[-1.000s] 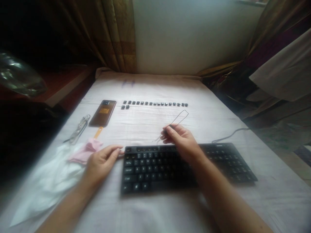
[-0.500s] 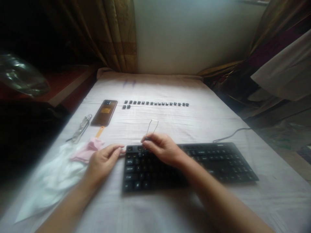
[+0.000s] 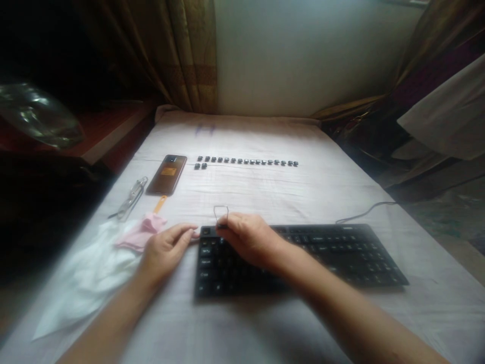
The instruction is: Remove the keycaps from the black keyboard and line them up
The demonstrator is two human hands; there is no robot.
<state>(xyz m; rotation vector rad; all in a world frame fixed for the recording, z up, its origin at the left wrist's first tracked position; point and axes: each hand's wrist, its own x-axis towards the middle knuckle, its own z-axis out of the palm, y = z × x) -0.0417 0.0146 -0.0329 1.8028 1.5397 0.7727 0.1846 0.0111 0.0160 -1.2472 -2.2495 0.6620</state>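
A black keyboard (image 3: 314, 263) lies on the light cloth in front of me. My right hand (image 3: 248, 237) is closed over its upper left part and grips a wire keycap puller (image 3: 221, 207), with one wire loop pointing up and away. The puller's other end, at the keys, is hidden behind my fingers. My left hand (image 3: 170, 247) has thumb and fingers drawn together at the keyboard's upper left corner, touching its edge. Beyond the keyboard, loose black keycaps (image 3: 246, 162) form one long row, with two more keycaps (image 3: 200, 166) below its left end.
Left of the keycaps lies a brown phone (image 3: 167, 174). Near it are eyeglasses (image 3: 132, 197), an orange strip (image 3: 160, 203), a pink cloth (image 3: 142, 232) and a white cloth (image 3: 91, 273). The keyboard cable (image 3: 364, 210) runs off to the right.
My right hand has moved slightly left and down toward the keys, and the puller's wire loop sits lower. My left hand stays at the keyboard's corner. The view has shifted slightly.
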